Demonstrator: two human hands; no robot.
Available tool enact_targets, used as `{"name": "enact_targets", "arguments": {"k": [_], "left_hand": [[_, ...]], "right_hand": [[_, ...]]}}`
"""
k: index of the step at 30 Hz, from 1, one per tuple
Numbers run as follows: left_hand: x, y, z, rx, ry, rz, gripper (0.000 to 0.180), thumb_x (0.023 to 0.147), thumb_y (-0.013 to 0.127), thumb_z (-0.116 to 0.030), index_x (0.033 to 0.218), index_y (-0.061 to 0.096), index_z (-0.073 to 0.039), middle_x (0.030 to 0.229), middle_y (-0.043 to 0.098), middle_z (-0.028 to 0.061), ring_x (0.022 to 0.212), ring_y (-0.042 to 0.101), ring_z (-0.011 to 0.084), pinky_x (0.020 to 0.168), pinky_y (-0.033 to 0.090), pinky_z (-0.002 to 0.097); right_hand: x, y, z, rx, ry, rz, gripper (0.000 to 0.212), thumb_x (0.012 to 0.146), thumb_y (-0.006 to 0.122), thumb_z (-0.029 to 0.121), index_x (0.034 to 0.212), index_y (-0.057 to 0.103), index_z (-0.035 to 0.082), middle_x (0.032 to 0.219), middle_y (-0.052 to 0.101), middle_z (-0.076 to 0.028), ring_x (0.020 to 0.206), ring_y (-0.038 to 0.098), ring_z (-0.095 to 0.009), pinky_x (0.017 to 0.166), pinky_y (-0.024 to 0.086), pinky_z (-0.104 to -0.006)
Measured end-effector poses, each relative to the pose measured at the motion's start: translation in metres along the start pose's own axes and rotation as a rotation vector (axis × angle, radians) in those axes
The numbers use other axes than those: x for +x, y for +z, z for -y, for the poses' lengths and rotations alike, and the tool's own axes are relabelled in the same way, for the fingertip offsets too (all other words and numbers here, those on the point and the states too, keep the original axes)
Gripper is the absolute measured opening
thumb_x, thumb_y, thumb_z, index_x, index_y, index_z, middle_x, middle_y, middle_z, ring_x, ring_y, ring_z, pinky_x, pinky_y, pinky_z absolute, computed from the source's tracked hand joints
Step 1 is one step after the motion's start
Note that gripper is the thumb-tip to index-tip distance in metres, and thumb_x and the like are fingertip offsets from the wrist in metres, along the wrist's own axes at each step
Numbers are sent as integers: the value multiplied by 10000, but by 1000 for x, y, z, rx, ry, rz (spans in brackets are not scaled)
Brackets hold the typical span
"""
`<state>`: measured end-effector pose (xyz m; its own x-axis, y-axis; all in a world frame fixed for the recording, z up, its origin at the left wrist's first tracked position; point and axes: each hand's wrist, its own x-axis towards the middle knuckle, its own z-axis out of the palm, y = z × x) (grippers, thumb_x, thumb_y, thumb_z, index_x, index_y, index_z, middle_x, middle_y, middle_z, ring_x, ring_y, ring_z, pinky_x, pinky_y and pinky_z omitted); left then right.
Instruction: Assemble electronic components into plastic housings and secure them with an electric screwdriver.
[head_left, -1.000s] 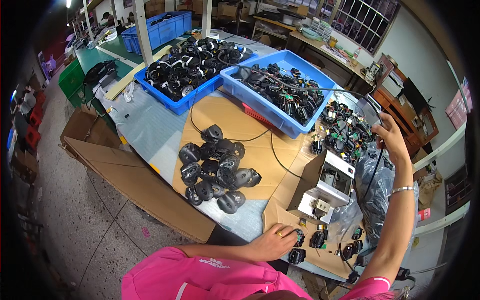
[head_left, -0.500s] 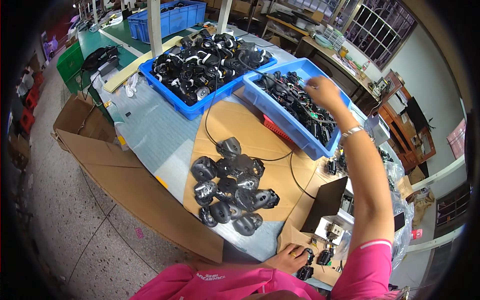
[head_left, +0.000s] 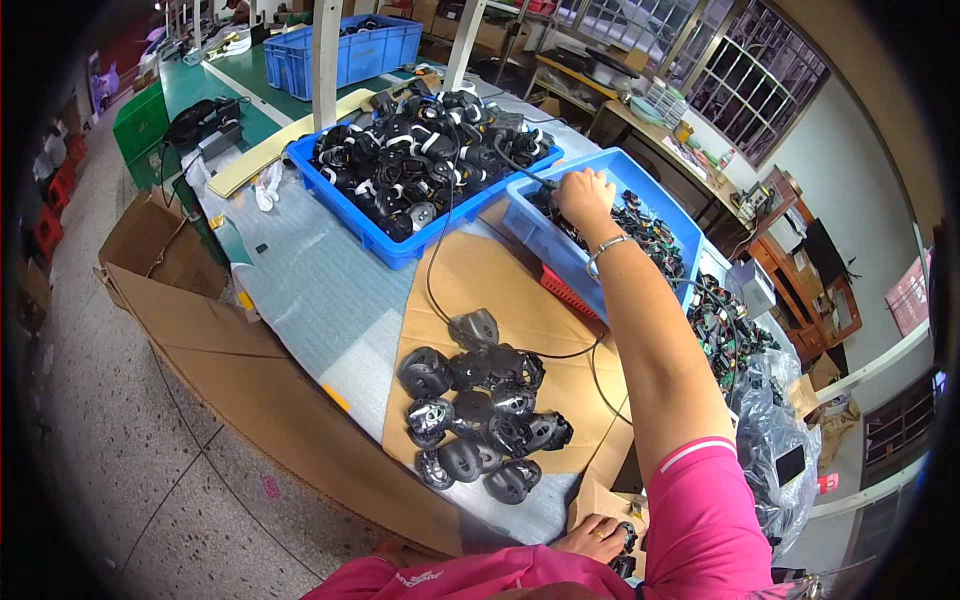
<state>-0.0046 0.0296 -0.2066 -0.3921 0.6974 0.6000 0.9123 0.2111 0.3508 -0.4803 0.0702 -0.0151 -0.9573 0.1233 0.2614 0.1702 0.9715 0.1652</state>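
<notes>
My right hand (head_left: pixel 585 198) is over the near-left part of a light blue bin (head_left: pixel 650 172), fingers curled closed. A black cable (head_left: pixel 522 168) runs up to its fingers; what they grip is hidden. Small dark parts with wires and green bits (head_left: pixel 650 235) fill the bin. At the lower edge, my left hand (head_left: pixel 597 538) curls its fingers against a black plastic part (head_left: pixel 628 537), partly cut off by my right sleeve. Left of my right forearm, several rounded black plastic housings (head_left: pixel 485 405) lie clustered on a cardboard sheet (head_left: pixel 470 265).
A blue tray (head_left: pixel 385 245) heaped with black-and-white parts (head_left: pixel 410 150) stands left of the bin. Under the bin shows a red basket (head_left: pixel 572 295). To the right are loose wired parts (head_left: pixel 725 330) and clear plastic bags (head_left: pixel 775 450). An opened carton (head_left: pixel 230 350) flanks the table's left edge.
My right hand has moved left and slightly down across the light blue bin, to where the cable meets it. My right forearm now covers the dark box beside the cardboard. The view has shifted slightly.
</notes>
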Motion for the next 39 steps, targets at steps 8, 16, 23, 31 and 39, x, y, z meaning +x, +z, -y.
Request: {"name": "enact_targets", "arguments": {"k": [8,16,23,31,39], "left_hand": [[3,-13,3,6,36,80,184,829,571,-237,945,656,-123,1058,573,-8,1082,527,176,899,440,330],[4,-28,7,94,127,36,182,799,569,-224,931,651,-129,1059,556,7,1070,515,182,868,437,328],[14,-43,6,-110,50,213,241,802,584,-228,990,662,-99,1121,547,18,1109,512,209,930,411,373],[23,-37,9,-104,20,241,278,820,588,-192,1067,636,-73,1079,538,38,1108,510,212,946,397,375],[25,-44,0,-40,17,216,325,793,639,-154,1107,631,-72,1111,581,42,1121,533,228,967,406,405]], "right_hand": [[55,-76,-104,283,63,-397,271,914,576,302,1056,660,86,1136,615,-206,1052,616,-409,860,516,-520],[41,-225,-308,122,410,-649,456,928,519,426,1117,682,45,1197,640,-220,1156,589,-387,996,450,-459],[-39,-295,-485,-83,865,-682,359,945,497,260,1182,626,24,1227,641,-223,1004,677,-325,843,533,-436],[-205,-315,-644,582,948,-710,247,903,661,316,999,719,96,933,737,-114,598,521,-126,539,437,-286],[-267,-245,-632,1494,1042,-1061,107,983,414,41,944,513,39,945,734,-159,434,322,-55,377,310,-205]]}}
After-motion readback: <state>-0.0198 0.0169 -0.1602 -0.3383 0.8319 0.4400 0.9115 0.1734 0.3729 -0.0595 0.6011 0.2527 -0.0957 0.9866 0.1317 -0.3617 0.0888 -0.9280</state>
